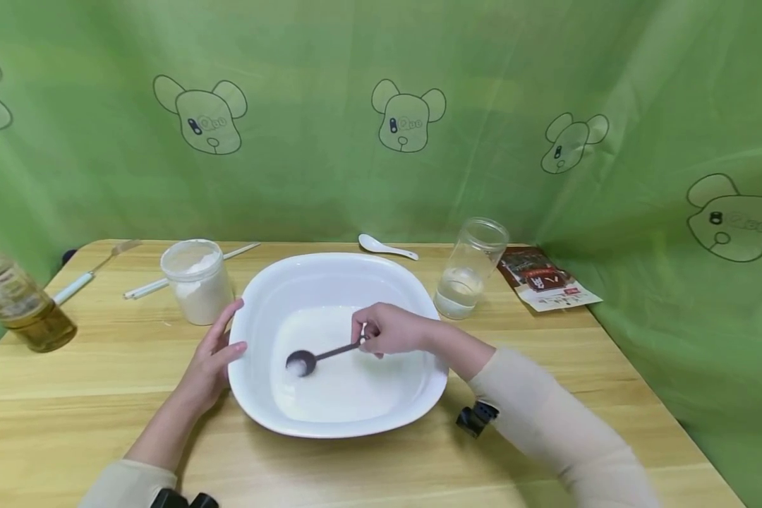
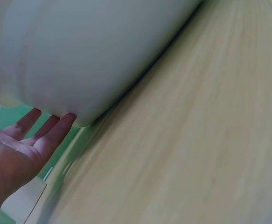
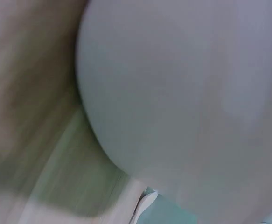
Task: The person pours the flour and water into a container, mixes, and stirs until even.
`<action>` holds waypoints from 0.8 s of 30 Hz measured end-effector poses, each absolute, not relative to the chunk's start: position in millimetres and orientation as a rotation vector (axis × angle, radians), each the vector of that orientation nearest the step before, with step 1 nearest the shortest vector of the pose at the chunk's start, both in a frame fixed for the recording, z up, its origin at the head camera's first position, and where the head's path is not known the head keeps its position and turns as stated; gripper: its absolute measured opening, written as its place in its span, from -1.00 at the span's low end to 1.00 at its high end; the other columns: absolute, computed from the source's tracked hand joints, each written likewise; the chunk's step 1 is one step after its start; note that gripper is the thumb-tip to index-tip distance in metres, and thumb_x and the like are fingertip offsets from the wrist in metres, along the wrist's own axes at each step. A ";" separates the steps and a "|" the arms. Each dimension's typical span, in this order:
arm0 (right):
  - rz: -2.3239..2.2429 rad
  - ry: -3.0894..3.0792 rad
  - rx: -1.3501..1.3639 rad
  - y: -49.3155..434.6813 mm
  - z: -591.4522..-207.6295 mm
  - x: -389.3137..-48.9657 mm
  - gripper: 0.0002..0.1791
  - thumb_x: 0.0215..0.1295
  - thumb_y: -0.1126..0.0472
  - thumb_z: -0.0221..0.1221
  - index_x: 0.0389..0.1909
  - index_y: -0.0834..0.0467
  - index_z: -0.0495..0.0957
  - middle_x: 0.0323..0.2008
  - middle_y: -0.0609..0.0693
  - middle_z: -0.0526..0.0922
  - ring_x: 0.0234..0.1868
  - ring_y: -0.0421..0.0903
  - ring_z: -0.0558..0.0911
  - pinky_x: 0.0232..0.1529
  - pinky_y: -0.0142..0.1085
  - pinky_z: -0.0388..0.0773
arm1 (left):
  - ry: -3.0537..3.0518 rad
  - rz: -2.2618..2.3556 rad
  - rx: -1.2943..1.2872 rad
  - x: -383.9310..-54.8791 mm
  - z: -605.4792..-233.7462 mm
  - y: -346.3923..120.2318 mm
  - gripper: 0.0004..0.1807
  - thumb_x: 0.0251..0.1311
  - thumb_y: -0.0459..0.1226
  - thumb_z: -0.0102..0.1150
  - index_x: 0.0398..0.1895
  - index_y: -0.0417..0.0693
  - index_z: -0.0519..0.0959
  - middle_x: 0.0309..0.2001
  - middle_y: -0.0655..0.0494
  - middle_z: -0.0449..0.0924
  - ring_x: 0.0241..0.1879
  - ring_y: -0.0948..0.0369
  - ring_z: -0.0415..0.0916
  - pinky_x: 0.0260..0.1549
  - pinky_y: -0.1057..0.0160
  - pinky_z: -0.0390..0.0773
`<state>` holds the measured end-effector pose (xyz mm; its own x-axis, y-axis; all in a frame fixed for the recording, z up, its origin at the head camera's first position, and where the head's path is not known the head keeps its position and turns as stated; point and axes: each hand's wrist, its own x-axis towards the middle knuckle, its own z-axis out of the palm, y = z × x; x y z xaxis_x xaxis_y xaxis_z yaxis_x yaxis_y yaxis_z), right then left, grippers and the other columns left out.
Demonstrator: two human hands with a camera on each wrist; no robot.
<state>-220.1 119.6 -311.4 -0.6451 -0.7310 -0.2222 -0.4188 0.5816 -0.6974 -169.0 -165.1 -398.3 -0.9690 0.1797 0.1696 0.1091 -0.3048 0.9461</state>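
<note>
A large white basin (image 1: 339, 432) stands on the wooden table. My left hand (image 1: 212, 360) holds its left side, thumb and forefinger at the rim; in the left wrist view several fingertips (image 2: 66, 122) rest against the outer wall. Over the basin's inside, my right hand (image 1: 390, 329) grips the handle of a dark spoon (image 1: 336, 351). White powder (image 1: 297, 367) lies in the spoon's bowl, which points left. I cannot tell whether the basin's white floor bears any powder. In the right wrist view the basin wall (image 3: 173, 93) hides the right hand.
Left of the basin are an open jar of white powder (image 1: 202, 296), pale sticks (image 1: 146, 288), a fork (image 1: 76, 286) and a tilted-looking bottle of amber liquid (image 1: 41, 328). Behind it lies a white spoon (image 1: 381, 246). A glass of clear liquid (image 1: 460, 289) and brown packet (image 1: 540, 279) stand right.
</note>
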 end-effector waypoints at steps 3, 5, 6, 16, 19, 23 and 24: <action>-0.787 2.293 -0.964 131.1 -307.6 -210.5 -0.90 0.02 0.45 0.07 -0.46 0.21 0.47 -0.79 -0.06 0.38 -0.74 -0.24 0.35 -0.67 -0.49 0.26 | 1.829 2.477 0.376 -168.8 -397.2 -164.4 -0.37 0.09 -0.44 -0.14 0.27 0.10 0.07 -0.05 -0.08 0.28 -0.24 0.15 0.46 -0.44 0.14 0.56; -0.766 2.283 -0.989 142.0 -303.5 -206.9 -0.89 -0.01 0.46 0.07 -0.48 0.20 0.47 -0.79 -0.08 0.37 -0.75 -0.24 0.35 -0.69 -0.49 0.27 | 1.835 2.479 0.365 -168.7 -396.6 -164.3 -0.37 0.09 -0.44 -0.14 0.26 0.11 0.08 -0.04 -0.09 0.27 -0.24 0.15 0.47 -0.45 0.13 0.56; -0.759 2.286 -0.989 148.3 -301.3 -206.1 -0.88 -0.02 0.47 0.07 -0.49 0.20 0.47 -0.79 -0.10 0.36 -0.75 -0.25 0.36 -0.70 -0.49 0.28 | 1.838 2.479 0.360 -168.6 -396.3 -164.3 -0.37 0.09 -0.44 -0.14 0.26 0.11 0.08 -0.04 -0.09 0.27 -0.25 0.15 0.47 -0.45 0.13 0.56; -0.607 2.592 -0.935 184.5 -282.1 -218.8 -0.85 -0.09 0.50 0.02 -0.55 0.19 0.46 -0.76 -0.11 0.33 -0.73 -0.25 0.28 -0.74 -0.45 0.24 | 1.835 2.483 0.359 -168.2 -396.0 -164.1 -0.38 0.09 -0.44 -0.14 0.25 0.13 0.10 -0.06 -0.11 0.27 -0.26 0.14 0.47 -0.47 0.14 0.57; -0.580 2.688 -0.849 180.2 -285.2 -227.8 -0.86 -0.08 0.47 0.02 -0.53 0.19 0.46 -0.77 -0.08 0.35 -0.73 -0.22 0.29 -0.73 -0.42 0.27 | 1.834 2.482 0.362 -168.1 -396.1 -164.0 -0.38 0.09 -0.44 -0.14 0.26 0.12 0.09 -0.05 -0.12 0.26 -0.25 0.13 0.47 -0.46 0.13 0.57; -0.637 2.721 -0.743 166.5 -294.3 -241.5 -0.88 -0.05 0.45 0.04 -0.48 0.21 0.46 -0.77 -0.05 0.40 -0.74 -0.19 0.35 -0.73 -0.41 0.30 | 1.833 2.479 0.363 -168.2 -396.2 -163.8 -0.37 0.09 -0.44 -0.14 0.26 0.12 0.08 -0.05 -0.11 0.26 -0.25 0.14 0.47 -0.45 0.13 0.56; -0.667 2.712 -0.721 161.7 -297.0 -244.6 -0.89 -0.05 0.45 0.05 -0.47 0.21 0.47 -0.76 -0.04 0.41 -0.74 -0.18 0.36 -0.73 -0.41 0.30 | 1.833 2.480 0.360 -168.2 -396.2 -163.8 -0.37 0.09 -0.44 -0.14 0.26 0.12 0.08 -0.05 -0.11 0.26 -0.25 0.15 0.47 -0.45 0.14 0.56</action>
